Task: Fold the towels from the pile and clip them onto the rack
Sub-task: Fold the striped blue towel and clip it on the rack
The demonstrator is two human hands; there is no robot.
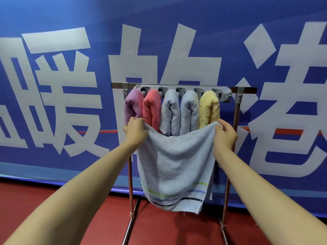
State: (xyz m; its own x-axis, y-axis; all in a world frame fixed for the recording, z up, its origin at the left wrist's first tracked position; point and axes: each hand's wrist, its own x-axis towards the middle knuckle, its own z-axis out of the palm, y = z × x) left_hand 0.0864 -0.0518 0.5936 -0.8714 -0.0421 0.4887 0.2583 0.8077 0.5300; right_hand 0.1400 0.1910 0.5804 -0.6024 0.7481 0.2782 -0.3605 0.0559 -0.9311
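Note:
A pale blue towel (175, 167) with green, blue and dark stripes near its lower edge hangs spread in front of the rack. My left hand (135, 130) grips its upper left corner and my right hand (225, 134) grips its upper right corner. Behind it stands a metal rack (236, 110) with a grey clip bar (182, 89) across the top. Several folded towels hang clipped from the bar: purple (132, 106), coral (152, 108), two pale blue (170, 112), and yellow (208, 110) at the right. The held towel covers their lower ends.
A blue banner (53, 85) with large white characters fills the wall right behind the rack. The floor (88, 209) is red. The rack's legs (131, 191) reach the floor at both sides. No towel pile is in view.

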